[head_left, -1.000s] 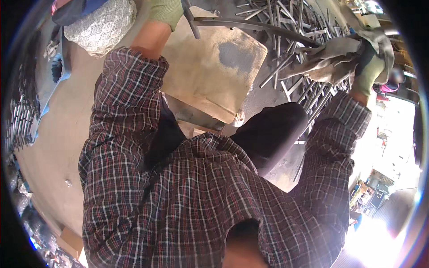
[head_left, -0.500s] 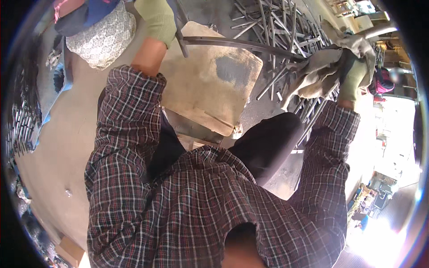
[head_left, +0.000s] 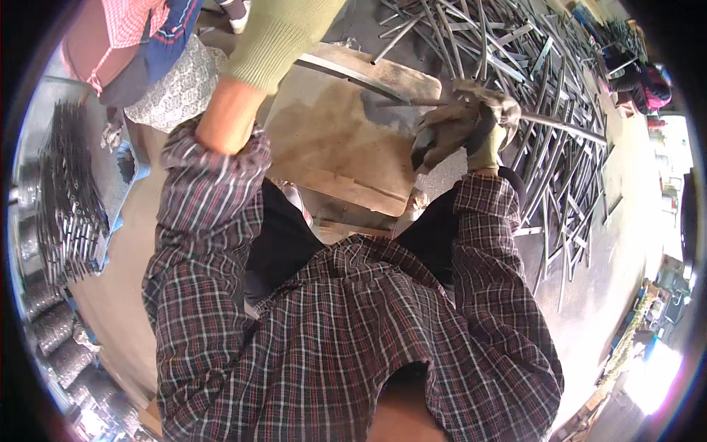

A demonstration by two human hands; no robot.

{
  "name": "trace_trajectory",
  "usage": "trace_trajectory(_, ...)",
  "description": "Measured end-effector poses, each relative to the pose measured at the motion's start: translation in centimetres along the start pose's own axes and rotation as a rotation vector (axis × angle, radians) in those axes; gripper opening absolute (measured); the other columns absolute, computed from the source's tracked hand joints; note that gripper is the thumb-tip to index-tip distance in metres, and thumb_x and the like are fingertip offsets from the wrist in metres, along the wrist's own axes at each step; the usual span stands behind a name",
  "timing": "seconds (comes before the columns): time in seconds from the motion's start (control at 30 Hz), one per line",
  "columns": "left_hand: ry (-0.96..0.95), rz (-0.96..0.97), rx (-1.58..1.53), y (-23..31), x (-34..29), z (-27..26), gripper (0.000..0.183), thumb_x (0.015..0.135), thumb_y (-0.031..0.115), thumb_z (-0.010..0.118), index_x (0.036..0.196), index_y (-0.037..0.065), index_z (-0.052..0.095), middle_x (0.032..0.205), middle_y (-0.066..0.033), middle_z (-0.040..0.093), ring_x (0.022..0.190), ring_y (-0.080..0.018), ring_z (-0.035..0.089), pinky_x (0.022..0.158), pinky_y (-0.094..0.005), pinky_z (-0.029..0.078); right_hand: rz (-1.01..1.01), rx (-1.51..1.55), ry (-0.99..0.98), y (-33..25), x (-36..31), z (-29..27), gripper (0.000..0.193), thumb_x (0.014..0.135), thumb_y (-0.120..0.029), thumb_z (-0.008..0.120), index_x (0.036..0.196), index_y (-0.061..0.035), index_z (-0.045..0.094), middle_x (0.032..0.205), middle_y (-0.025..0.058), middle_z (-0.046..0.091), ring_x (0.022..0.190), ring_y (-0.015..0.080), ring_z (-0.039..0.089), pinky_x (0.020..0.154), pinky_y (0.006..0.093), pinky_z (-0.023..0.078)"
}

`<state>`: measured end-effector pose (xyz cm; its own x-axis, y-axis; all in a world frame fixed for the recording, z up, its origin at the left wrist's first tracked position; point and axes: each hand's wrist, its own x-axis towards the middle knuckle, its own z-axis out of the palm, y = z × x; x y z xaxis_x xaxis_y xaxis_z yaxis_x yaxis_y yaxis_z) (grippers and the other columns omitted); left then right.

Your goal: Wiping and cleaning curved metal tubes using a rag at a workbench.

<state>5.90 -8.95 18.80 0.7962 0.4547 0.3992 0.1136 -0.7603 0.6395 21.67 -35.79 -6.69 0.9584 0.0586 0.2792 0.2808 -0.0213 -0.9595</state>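
Observation:
My left hand (head_left: pixel 283 40), in a pale green knit glove, reaches to the top edge; its fingers are hidden. A dark metal bar (head_left: pixel 353 75) slants from beside that glove toward the right, above a worn wooden board (head_left: pixel 331 140). My right hand (head_left: pixel 484 144), gloved alike, is closed on a crumpled grey rag (head_left: pixel 449 125) beyond my right knee. From the rag's right side sticks out a length of metal tube (head_left: pixel 563 129). Whether it is one piece with the bar, I cannot tell, as the rag covers the middle.
Loose metal tubes (head_left: pixel 560 184) lie heaped on the floor at the right. Thin metal rods (head_left: pixel 70 191) are stacked at the left beside a blue-edged container (head_left: pixel 136 166). Another person in blue trousers (head_left: pixel 173 37) is at the upper left, by a white lacy cloth (head_left: pixel 177 85).
My right hand has come leftward and nearer with the rag, over the board's right side. My left glove shows larger and slightly farther right. The view has shifted, and more of the tube heap shows.

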Motion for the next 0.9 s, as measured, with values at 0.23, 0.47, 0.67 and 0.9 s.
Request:
trace_trajectory(0.23, 0.216, 0.053, -0.028, -2.3, 1.2, 2.1, 0.021, 0.081, 0.01, 0.068, 0.098, -0.003, 0.066, 0.072, -0.0169, 0.064, 0.064, -0.0205, 0.063, 0.059, -0.0337, 0.045, -0.173, -0.003, 0.13, 0.0, 0.0, 0.5, 0.021, 0.087, -0.019, 0.066, 0.102, -0.0056, 0.065, 0.095, 0.0044, 0.061, 0.082, 0.0142, 0.057, 0.074, 0.0262, 0.048)
trace_trajectory(0.47, 0.418, 0.192, -0.074, -3.5, 1.2, 2.6, 0.028, 0.081, 0.012, 0.068, 0.106, 0.0, 0.067, 0.078, -0.0153, 0.067, 0.068, -0.0191, 0.062, 0.065, -0.0334, 0.047, -0.097, 0.136, 0.086, -2.7, -0.8, 1.6, 0.02, 0.08, -0.018, 0.067, 0.091, -0.0036, 0.06, 0.09, 0.0055, 0.057, 0.084, 0.0153, 0.057, 0.075, 0.028, 0.048)
trace_trajectory(0.67, 0.563, 0.171, -0.005, -8.1, 1.0, 2.6, 0.017, 0.085, 0.012, 0.064, 0.094, -0.002, 0.066, 0.073, -0.0077, 0.063, 0.064, -0.0152, 0.058, 0.06, -0.03, 0.046, -0.221, 0.31, -0.054, 1.2, 1.0, 0.2, 0.01, 0.084, -0.005, 0.064, 0.092, -0.0035, 0.059, 0.086, 0.0043, 0.062, 0.078, 0.0139, 0.057, 0.072, 0.0238, 0.047)
trace_trajectory(0.9, 0.779, 0.152, -0.405, -13.0, -2.2, -0.7, 0.021, 0.087, 0.009, 0.065, 0.103, -0.004, 0.068, 0.077, -0.0026, 0.064, 0.062, -0.0111, 0.059, 0.057, -0.0245, 0.045, -0.296, -0.062, 0.186, -7.6, 3.9, 1.5, 0.006, 0.089, -0.006, 0.058, 0.09, -0.0007, 0.06, 0.084, 0.0082, 0.062, 0.074, 0.0138, 0.059, 0.068, 0.0266, 0.049)
